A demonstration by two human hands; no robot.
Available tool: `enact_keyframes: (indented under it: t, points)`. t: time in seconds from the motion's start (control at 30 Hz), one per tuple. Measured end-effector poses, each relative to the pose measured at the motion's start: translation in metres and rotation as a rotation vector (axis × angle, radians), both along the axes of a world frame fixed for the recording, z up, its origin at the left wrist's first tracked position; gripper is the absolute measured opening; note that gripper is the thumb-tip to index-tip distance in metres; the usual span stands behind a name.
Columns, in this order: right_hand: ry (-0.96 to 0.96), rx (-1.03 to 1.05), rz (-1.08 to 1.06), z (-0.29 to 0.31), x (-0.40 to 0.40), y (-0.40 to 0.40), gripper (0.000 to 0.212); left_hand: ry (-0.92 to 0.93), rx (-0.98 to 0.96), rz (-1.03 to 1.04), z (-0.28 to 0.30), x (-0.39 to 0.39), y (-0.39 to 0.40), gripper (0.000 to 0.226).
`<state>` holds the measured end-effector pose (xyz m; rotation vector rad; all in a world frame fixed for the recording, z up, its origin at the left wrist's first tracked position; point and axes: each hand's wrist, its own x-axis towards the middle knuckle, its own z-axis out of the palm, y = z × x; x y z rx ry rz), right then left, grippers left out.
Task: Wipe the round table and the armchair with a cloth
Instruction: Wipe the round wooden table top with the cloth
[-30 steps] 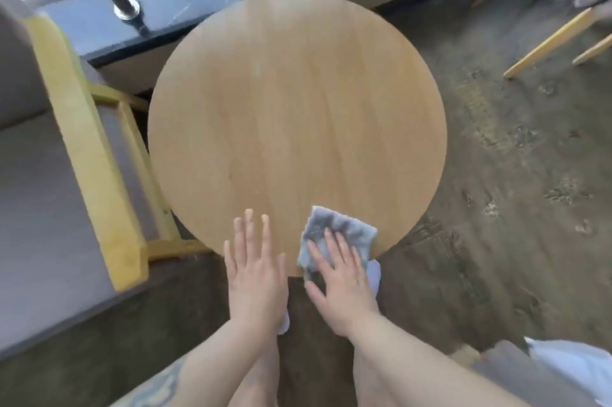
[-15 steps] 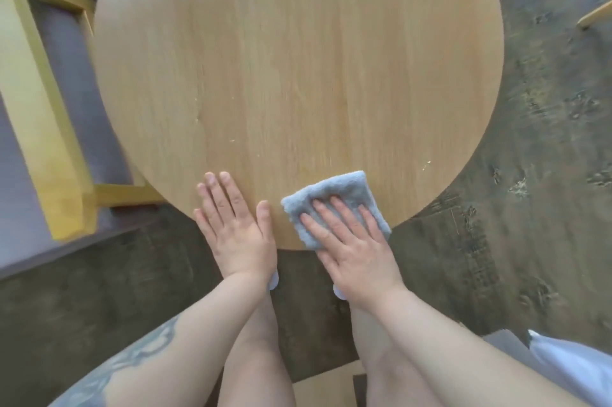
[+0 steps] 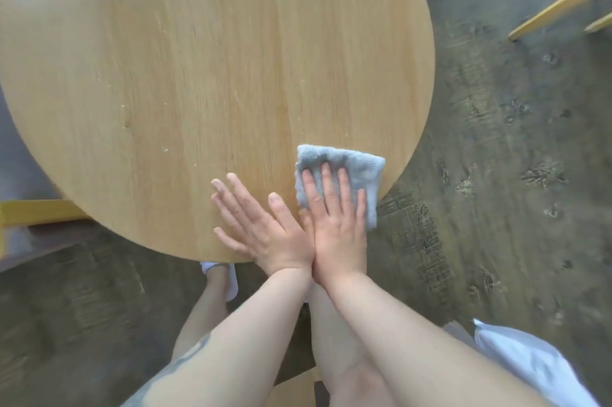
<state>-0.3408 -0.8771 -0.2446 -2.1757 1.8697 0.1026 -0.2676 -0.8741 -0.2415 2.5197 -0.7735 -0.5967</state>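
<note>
The round wooden table [image 3: 198, 59] fills the upper left of the head view, with small pale crumbs scattered on it. A folded grey-blue cloth [image 3: 351, 165] lies flat at the table's near right edge, one corner hanging past the rim. My right hand [image 3: 337, 218] presses flat on the cloth, fingers spread. My left hand [image 3: 258, 224] rests flat on the bare wood just left of it, wrist touching the right wrist. Only a yellow piece of the armchair's frame [image 3: 36, 211] shows at the left edge.
Dark patterned carpet [image 3: 496, 174] surrounds the table. Yellow wooden legs [image 3: 559, 2] of another piece of furniture slant across the upper right. My legs and white footwear [image 3: 228, 280] are below the table's near edge. White fabric [image 3: 530, 367] lies at the bottom right.
The view has moved closer and over the table. My right hand has slid the cloth to the right along the near edge; my left hand followed and now touches the right wrist.
</note>
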Motion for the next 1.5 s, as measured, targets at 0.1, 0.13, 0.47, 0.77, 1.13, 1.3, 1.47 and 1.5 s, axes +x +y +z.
enact_keyframes:
  t: [0.1,0.13,0.47,0.77,1.13,1.3,1.47,1.5]
  points:
    - [-0.025,0.040,0.501,0.000,-0.059,0.010,0.068,-0.064,0.060,-0.056,-0.012,-0.008,-0.004,0.063]
    - [-0.010,0.047,0.571,-0.001,-0.082,-0.001,0.067,-0.101,0.080,-0.059,-0.015,-0.007,-0.004,0.063]
    - [-0.046,0.081,0.679,0.002,-0.084,-0.018,0.057,-0.109,0.219,0.035,-0.012,-0.006,0.017,0.070]
    - [-0.035,0.136,0.817,0.013,-0.066,-0.031,0.061,-0.173,0.286,0.015,-0.022,-0.010,0.024,0.070]
    - [-0.042,0.052,1.002,0.001,-0.094,-0.074,0.058,-0.194,0.327,0.034,-0.021,-0.010,0.020,0.070]
    - [-0.011,-0.021,0.348,-0.006,-0.088,-0.096,0.059,-0.179,0.281,0.145,-0.017,-0.065,-0.006,0.068]
    - [-0.076,-0.037,1.139,-0.013,-0.159,-0.151,0.059,-0.203,0.223,-0.097,-0.020,-0.138,-0.008,0.060]
    - [-0.046,-0.054,1.024,-0.013,-0.169,-0.178,0.059,-0.200,0.240,-0.163,-0.021,-0.141,-0.002,0.060]
